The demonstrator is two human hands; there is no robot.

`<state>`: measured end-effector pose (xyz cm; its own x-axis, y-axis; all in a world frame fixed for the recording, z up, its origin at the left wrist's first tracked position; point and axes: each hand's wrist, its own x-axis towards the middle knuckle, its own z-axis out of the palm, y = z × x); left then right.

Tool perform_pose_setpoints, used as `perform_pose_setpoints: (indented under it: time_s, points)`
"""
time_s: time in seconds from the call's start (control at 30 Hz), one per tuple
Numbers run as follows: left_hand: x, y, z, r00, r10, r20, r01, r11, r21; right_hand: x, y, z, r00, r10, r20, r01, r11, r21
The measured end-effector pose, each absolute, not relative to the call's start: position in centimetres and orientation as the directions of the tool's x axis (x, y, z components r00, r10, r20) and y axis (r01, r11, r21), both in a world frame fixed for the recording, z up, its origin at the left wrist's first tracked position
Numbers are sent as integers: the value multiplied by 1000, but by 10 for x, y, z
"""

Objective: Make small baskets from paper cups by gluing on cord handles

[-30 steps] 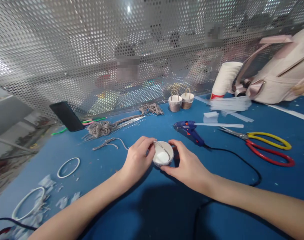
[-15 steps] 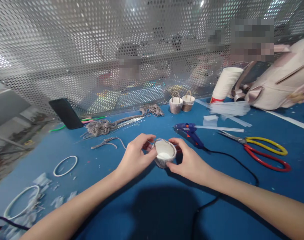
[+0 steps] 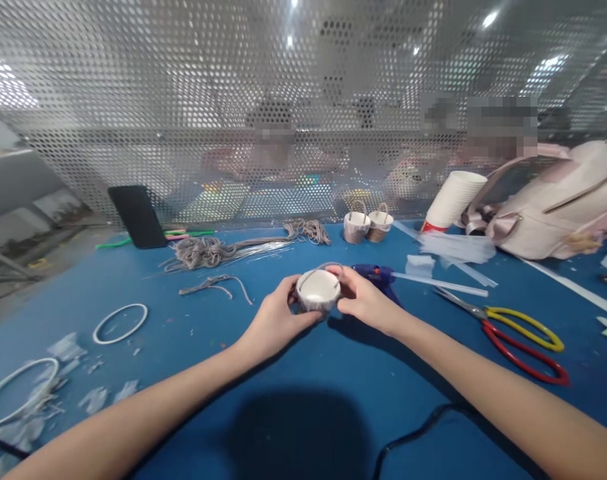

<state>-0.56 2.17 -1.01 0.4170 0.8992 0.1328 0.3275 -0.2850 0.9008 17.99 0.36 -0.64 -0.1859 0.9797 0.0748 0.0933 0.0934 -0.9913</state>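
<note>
A small white cup (image 3: 319, 288) with a grey-brown wrapped outside and a thin cord handle at its rim is held over the blue table, between both hands. My left hand (image 3: 279, 316) grips its left side, with the thumb across the lower front. At the cup's right rim, my right hand (image 3: 362, 297) has its fingers on the cord handle, the thumb just below. Behind the right hand lies a blue glue gun (image 3: 376, 272), partly hidden. Two similar little cups with handles, one (image 3: 356, 228) beside the other (image 3: 380, 227), stand near the mesh panel.
Scissors (image 3: 483, 313) and a clear glue stick (image 3: 440, 284) lie at right, before stacked paper cups (image 3: 454, 200) and a pink bag (image 3: 553, 207). Grey cord (image 3: 198, 253), a phone (image 3: 137, 217) and white rings (image 3: 120, 324) are at left. A black cable (image 3: 413, 433) crosses the front.
The view has tilted up and levelled. My left thumb has moved lower on the cup's front, and my right fingers have shifted up to the cord handle, which now stands above the rim.
</note>
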Motion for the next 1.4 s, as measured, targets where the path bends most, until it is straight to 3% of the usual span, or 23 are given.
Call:
perform_pose_setpoints:
  time_s: [0.23, 0.43, 0.73, 0.87, 1.0, 1.2, 1.4]
  points:
    - [-15, 44, -25, 232, 945, 231, 285, -293, 912, 164, 28, -8, -51, 990, 128, 136, 134, -982]
    - [-16, 46, -33, 281, 924, 260, 305, -343, 888, 144, 33, -21, -34, 975, 217, 230, 219, -948]
    - [-11, 40, -32, 333, 872, 358, 337, -465, 819, 132, 27, -30, 101, 969, 225, 323, 182, -929]
    - [-11, 39, -33, 354, 870, 342, 340, -461, 820, 133, 24, -28, 96, 968, 232, 344, 187, -920]
    - [-13, 39, -37, 314, 921, 231, 376, -344, 860, 135, 21, -27, 62, 968, 245, 371, 205, -906]
    - [-14, 43, -47, 238, 936, 260, 185, -307, 934, 148, 24, -29, 90, 921, 379, 293, 340, -894]
    - [-13, 49, -46, 242, 930, 275, 116, -309, 944, 157, 33, -12, 139, 874, 465, 338, 399, -852]
